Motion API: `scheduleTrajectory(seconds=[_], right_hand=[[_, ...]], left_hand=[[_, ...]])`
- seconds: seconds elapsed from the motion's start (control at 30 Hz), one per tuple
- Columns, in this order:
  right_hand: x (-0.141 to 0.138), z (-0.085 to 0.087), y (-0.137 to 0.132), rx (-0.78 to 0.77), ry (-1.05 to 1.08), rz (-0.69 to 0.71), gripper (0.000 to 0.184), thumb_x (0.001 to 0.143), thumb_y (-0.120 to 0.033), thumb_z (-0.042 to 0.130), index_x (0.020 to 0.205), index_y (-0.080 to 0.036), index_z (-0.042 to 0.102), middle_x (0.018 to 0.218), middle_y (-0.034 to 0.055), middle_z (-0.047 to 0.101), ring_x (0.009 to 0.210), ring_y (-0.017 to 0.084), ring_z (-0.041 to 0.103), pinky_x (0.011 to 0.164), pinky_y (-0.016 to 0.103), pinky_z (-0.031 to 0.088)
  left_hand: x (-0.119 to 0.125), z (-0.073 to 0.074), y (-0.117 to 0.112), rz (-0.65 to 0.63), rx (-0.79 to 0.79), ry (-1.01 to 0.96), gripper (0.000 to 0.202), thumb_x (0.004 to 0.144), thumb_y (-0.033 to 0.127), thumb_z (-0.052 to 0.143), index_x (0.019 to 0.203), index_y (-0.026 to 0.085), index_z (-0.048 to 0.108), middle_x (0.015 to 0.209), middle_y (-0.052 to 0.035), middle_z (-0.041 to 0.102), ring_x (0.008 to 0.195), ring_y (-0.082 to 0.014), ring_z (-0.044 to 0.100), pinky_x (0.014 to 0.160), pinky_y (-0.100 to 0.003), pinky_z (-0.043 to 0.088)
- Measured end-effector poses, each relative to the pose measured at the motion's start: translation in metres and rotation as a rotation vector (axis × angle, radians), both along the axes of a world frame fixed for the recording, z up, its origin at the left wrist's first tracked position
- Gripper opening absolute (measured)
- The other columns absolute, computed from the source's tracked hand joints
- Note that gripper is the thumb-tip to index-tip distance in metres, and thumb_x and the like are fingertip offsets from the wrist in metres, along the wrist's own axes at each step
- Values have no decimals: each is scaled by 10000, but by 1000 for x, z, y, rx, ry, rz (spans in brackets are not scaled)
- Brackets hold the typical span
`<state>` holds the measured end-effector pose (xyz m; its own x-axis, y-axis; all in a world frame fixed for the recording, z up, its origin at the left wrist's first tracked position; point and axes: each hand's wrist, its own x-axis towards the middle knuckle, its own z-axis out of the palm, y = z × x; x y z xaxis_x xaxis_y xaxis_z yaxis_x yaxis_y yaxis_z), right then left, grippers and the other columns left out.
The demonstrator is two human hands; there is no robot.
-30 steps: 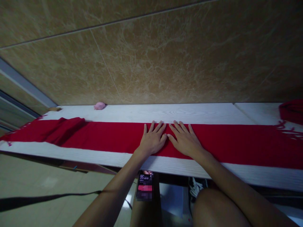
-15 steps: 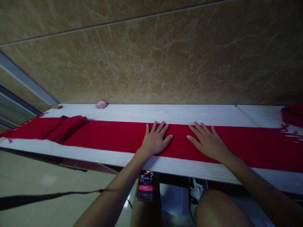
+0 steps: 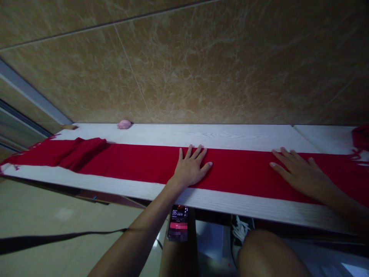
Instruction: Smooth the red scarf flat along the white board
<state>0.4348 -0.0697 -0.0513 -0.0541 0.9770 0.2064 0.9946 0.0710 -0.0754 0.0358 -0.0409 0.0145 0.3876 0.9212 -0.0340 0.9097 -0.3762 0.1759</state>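
Observation:
A long red scarf with fringed ends lies stretched along a narrow white wooden shelf. Toward its left end the cloth is rumpled into folds; the middle stretch is flat. My left hand rests flat on the middle of the scarf, fingers spread. Farther right, my right hand also lies on the scarf with its fingers stretched out and apart. Neither hand grips the cloth.
A small pink figure sits against the tiled wall. Bundled red fabric lies at the far right. A phone rests on my thigh below the shelf edge. A black strap crosses the lower left.
My right hand has slid to the right along the scarf, away from my left hand. The left hand stays in place on the cloth.

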Motion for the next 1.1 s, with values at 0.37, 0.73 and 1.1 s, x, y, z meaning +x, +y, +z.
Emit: scheduleTrajectory(seconds=[0.37, 0.73, 1.1], right_hand=[[43, 8, 1, -14, 50, -136, 893, 1032, -739, 192, 1623, -210, 603, 1728, 246, 470, 1625, 535, 339, 1240, 838, 244], [-166, 40, 17, -97, 42, 134, 725, 1133, -572, 224, 1739, -235, 437, 1837, 112, 310, 1699, 367, 241, 1329, 694, 253], [-134, 29, 16, -120, -40, 115, 717, 1124, -550, 245, 1725, -227, 464, 1816, 116, 357, 1674, 388, 305, 1318, 711, 273]], left_hand=[[-1, -3, 0, -5, 17, -22, 741, 1129, 674, 296, 1764, 296, 346, 1850, 1, 248, 1734, -376, 131, 1394, -699, 91], [0, -4, 0, -6, 24, -36, 742, 1129, 672, 288, 1770, 300, 335, 1852, 13, 236, 1735, -379, 132, 1393, -705, 100], [1, -1, 0, -12, 21, -6, 740, 1133, 664, 287, 1771, 291, 331, 1853, 2, 233, 1732, -385, 138, 1389, -708, 110]])
